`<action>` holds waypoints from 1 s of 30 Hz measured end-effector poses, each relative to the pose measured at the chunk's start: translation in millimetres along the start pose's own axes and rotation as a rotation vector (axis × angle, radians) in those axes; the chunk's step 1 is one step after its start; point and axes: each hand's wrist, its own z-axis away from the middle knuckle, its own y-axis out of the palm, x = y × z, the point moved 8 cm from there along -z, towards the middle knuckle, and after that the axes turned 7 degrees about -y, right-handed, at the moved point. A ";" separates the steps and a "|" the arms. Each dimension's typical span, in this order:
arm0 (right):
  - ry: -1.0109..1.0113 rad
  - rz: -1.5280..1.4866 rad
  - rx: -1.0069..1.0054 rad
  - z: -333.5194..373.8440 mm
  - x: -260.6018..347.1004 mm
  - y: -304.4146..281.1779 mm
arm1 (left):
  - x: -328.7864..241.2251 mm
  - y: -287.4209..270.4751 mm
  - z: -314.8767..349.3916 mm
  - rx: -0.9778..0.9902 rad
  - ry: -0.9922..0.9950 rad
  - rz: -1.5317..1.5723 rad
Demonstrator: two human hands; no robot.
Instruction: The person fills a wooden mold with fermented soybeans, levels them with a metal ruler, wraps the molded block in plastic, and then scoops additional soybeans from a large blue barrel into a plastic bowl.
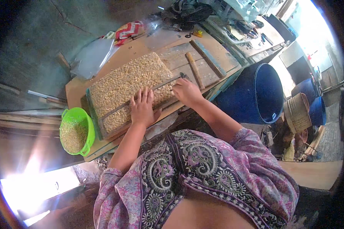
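Note:
A thick slab of pale, pressed beans (126, 78) lies on a wooden board with a raised rim. A long, thin dark strip (120, 108) runs lengthwise over the slab near its front side. My left hand (142, 108) rests flat across the strip and the beans, fingers stretched and a little apart. At the slab's right end, my right hand (187, 92) is closed in a pinch by the strip's dark far end. Its fingers hide what they hold, if anything. Right of the slab, a wooden stick (195, 70) lies on the bare boards.
A bright green basket (88, 131) of pale bits stands at the table's left corner. Clear plastic sheets (93, 57) and a red-and-white packet (129, 31) lie behind the slab. A large blue barrel (239, 93) stands beside the table at right. Tools crowd a side table (273, 32).

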 end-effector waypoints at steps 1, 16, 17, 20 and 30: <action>-0.003 0.000 -0.001 -3.4 1.8 5.9 | 0.8 1.0 -0.2 -0.011 0.003 0.003; 0.148 -0.080 -0.224 -4.3 -27.2 -29.6 | -2.2 1.9 0.6 0.019 0.006 0.002; 0.164 -0.070 -0.230 1.7 -46.8 -33.2 | -5.3 1.2 -0.6 0.036 0.010 -0.028; 0.516 -0.469 -0.503 43.9 -135.5 -60.7 | -19.4 0.9 -3.8 0.061 0.085 -0.016; 1.141 -0.180 -0.817 189.4 -332.1 -80.5 | -76.5 11.5 -38.2 0.061 0.218 0.041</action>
